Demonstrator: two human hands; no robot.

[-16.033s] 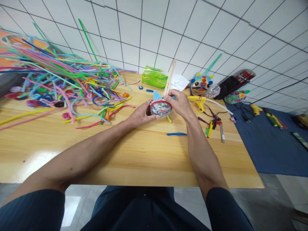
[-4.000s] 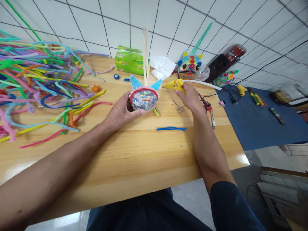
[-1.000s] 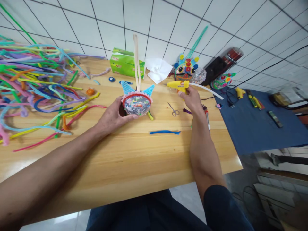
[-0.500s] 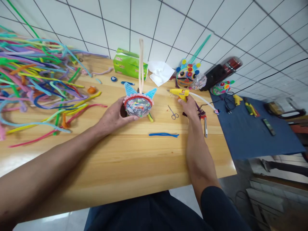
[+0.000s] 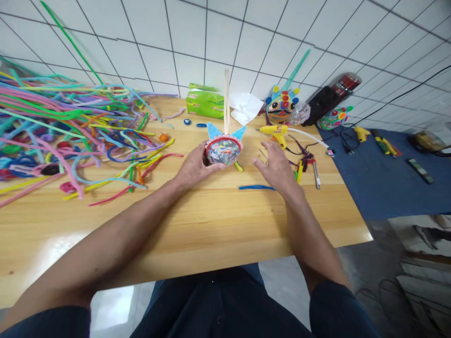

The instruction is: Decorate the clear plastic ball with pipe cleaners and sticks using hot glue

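While upright, ornament (image 5: 224,152) in left hand (image 5: 196,166).

Green pack (image 5: 205,102) beyond my grip (image 5: 200,165), white tissue (image 5: 246,109) just right of pack. Dark-and-red flask (image 5: 333,96) farther off, to right of my grip. Blue mat (image 5: 387,188) well to right, slim dark device (image 5: 420,171) on it.
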